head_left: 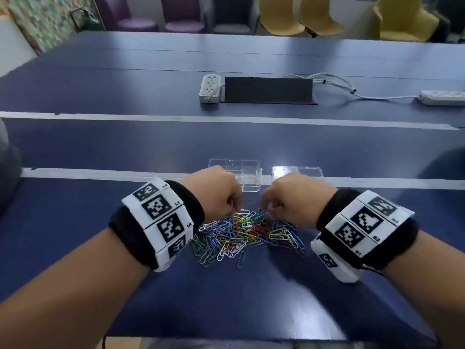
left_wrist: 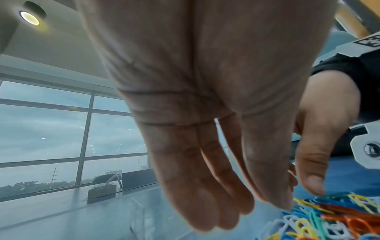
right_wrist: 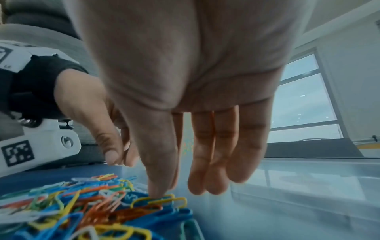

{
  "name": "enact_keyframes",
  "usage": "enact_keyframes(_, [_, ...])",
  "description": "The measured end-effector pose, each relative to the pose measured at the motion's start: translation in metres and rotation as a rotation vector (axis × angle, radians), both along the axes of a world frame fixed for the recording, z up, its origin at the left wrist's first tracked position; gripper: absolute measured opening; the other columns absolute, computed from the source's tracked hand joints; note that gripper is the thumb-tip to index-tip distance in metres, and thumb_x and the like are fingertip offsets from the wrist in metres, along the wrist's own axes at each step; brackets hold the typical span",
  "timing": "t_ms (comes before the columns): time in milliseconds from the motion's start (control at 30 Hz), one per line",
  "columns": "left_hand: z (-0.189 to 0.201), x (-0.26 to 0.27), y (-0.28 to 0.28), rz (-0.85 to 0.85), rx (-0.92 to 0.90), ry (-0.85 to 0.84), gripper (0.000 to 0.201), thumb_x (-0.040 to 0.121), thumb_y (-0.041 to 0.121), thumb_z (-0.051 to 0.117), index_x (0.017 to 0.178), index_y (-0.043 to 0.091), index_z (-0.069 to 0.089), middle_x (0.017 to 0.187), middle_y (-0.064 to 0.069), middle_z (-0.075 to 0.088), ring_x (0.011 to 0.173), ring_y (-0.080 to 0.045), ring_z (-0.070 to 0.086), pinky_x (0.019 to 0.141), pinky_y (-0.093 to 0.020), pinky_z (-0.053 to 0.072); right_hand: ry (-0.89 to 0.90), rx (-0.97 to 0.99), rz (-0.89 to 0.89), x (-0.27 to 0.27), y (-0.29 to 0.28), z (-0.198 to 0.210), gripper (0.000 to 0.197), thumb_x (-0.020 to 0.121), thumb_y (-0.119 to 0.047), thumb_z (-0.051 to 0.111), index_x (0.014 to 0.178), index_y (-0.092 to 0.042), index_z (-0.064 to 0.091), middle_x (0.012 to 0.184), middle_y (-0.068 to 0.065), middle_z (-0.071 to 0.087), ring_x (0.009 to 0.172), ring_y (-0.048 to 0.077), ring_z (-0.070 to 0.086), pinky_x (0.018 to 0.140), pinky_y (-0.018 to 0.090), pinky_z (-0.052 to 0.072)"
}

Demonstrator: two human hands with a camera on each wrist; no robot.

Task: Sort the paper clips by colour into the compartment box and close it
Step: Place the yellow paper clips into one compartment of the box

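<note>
The paper clips (head_left: 247, 233) lie in one loose heap on the near part of the blue table (head_left: 125, 147), between the two wrists. Blue, yellow, orange or red, green and white ones are tangled over one another, too many and too overlapped to count. Just beyond the heap's far edge stands the clear box (head_left: 245, 172), its near left corner hidden behind the left hand (head_left: 214, 190); the dividers show through, but how many compartments it has cannot be made out, and no clip can be seen inside. Its clear lid (head_left: 297, 172) lies open to the right of it, partly washed out by glare and partly covered by the right hand (head_left: 297, 195).

Both hands reach down to the far edge of the heap, knuckles up in the head view. In the right wrist view the right hand's fingers hang nearly straight, and the thumb and forefinger tips come together on a yellow clip (right_wrist: 160, 200) at the top of the heap; whether the clip is pinched or only touched cannot be told. In the left wrist view the left hand's fingers (left_wrist: 205, 186) also hang straight and close together, with the thumb tip at the heap's edge; motion blur hides whether it has hold of a clip.

Farther off are two white power strips, one (head_left: 210, 88) left of a dark flap (head_left: 268, 90) in the table, one (head_left: 442, 97) cut off at the right edge. Purple, grey and yellow chairs (head_left: 281, 16) line the far side.
</note>
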State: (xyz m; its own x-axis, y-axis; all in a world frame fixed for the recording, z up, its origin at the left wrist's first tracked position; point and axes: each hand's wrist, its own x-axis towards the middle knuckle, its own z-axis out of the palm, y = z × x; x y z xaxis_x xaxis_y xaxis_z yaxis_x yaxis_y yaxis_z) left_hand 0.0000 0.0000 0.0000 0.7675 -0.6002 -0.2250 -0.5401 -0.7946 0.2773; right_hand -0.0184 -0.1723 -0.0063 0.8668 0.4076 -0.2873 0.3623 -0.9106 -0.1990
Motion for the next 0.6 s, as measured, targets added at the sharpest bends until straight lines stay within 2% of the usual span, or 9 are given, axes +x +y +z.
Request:
enact_keyframes(33, [0.000,0.003,0.000,0.007,0.042,0.028,0.019,0.087,0.016,0.061,0.098,0.024,0.075,0.090,0.008,0.074,0.051,0.010,0.045,0.061,-0.011,0.048,0.010,-0.037,-0.005,0.003,0.000,-0.002,0.023,0.086,-0.018,0.060,0.102,-0.028,0.072,0.100,-0.001,0.071,0.090,0.019,0.062,0.077,0.025,0.047])
enact_keyframes(67, [0.000,0.003,0.000,0.029,0.047,0.043,0.018,0.087,0.019,0.062,0.099,0.024,0.075,0.090,0.008,0.073,0.052,0.009,0.045,0.066,-0.015,0.051,0.000,-0.035,0.000,0.005,-0.001,-0.003,0.021,0.085,-0.018,0.061,0.100,-0.027,0.073,0.100,-0.002,0.071,0.092,0.019,0.063,0.079,0.026,0.050])
enact_keyframes(133, [-0.002,0.003,0.001,0.047,0.079,0.067,0.018,0.086,0.024,0.065,0.101,0.027,0.074,0.091,0.008,0.072,0.058,0.004,0.049,0.077,-0.023,0.054,0.009,-0.049,0.005,0.005,-0.001,-0.005,0.017,0.085,-0.018,0.061,0.095,-0.023,0.073,0.095,-0.003,0.071,0.091,0.019,0.064,0.081,0.029,0.052])
enact_keyframes(167, [-0.003,0.002,0.000,0.043,0.090,0.085,0.019,0.085,0.027,0.066,0.103,0.028,0.073,0.092,0.009,0.072,0.064,-0.001,0.053,0.078,-0.025,0.054,0.014,-0.042,0.017,0.006,-0.001,-0.005,0.015,0.084,-0.017,0.061,0.092,-0.022,0.073,0.090,-0.004,0.070,0.088,0.017,0.063,0.079,0.028,0.052])
enact_keyframes(267, [-0.007,0.000,-0.007,-0.004,0.116,0.059,0.023,0.087,0.031,0.062,0.109,0.029,0.069,0.099,0.008,0.071,0.076,-0.007,0.051,0.074,-0.020,0.043,0.004,-0.008,0.024,0.007,-0.003,-0.002,0.014,0.083,-0.015,0.062,0.085,-0.022,0.074,0.083,-0.007,0.070,0.081,0.014,0.063,0.074,0.024,0.051])
enact_keyframes(333, [-0.010,0.001,-0.012,-0.007,0.135,0.039,0.022,0.088,0.033,0.060,0.107,0.028,0.070,0.097,0.006,0.070,0.078,-0.009,0.050,0.074,-0.022,0.043,0.017,0.016,0.016,0.005,-0.005,-0.001,0.013,0.082,-0.014,0.063,0.082,-0.022,0.074,0.077,-0.008,0.068,0.078,0.013,0.064,0.070,0.022,0.049])
enact_keyframes(433, [-0.012,0.002,-0.018,0.012,0.152,0.046,0.019,0.086,0.034,0.062,0.099,0.024,0.072,0.085,0.006,0.066,0.076,-0.011,0.052,0.068,-0.023,0.041,0.034,0.062,-0.005,0.001,-0.008,0.000,0.022,0.083,-0.009,0.057,0.091,-0.022,0.073,0.078,-0.008,0.071,0.078,0.013,0.065,0.070,0.020,0.048])
enact_keyframes(533, [-0.013,0.004,-0.019,0.018,0.138,0.086,0.015,0.086,0.031,0.064,0.095,0.022,0.072,0.090,0.004,0.070,0.076,-0.011,0.055,0.069,-0.022,0.042,0.042,0.107,-0.027,-0.001,-0.013,-0.001,0.032,0.088,-0.008,0.051,0.110,-0.025,0.069,0.085,-0.008,0.071,0.077,0.007,0.058,0.072,0.016,0.040])
enact_keyframes(600, [-0.013,0.004,-0.018,0.008,0.126,0.098,0.015,0.086,0.029,0.064,0.094,0.020,0.073,0.088,0.004,0.070,0.075,-0.011,0.056,0.069,-0.022,0.043,0.058,0.139,-0.033,-0.003,-0.018,-0.003,0.031,0.089,-0.011,0.053,0.110,-0.025,0.070,0.094,-0.007,0.072,0.082,0.006,0.057,0.068,0.011,0.038])
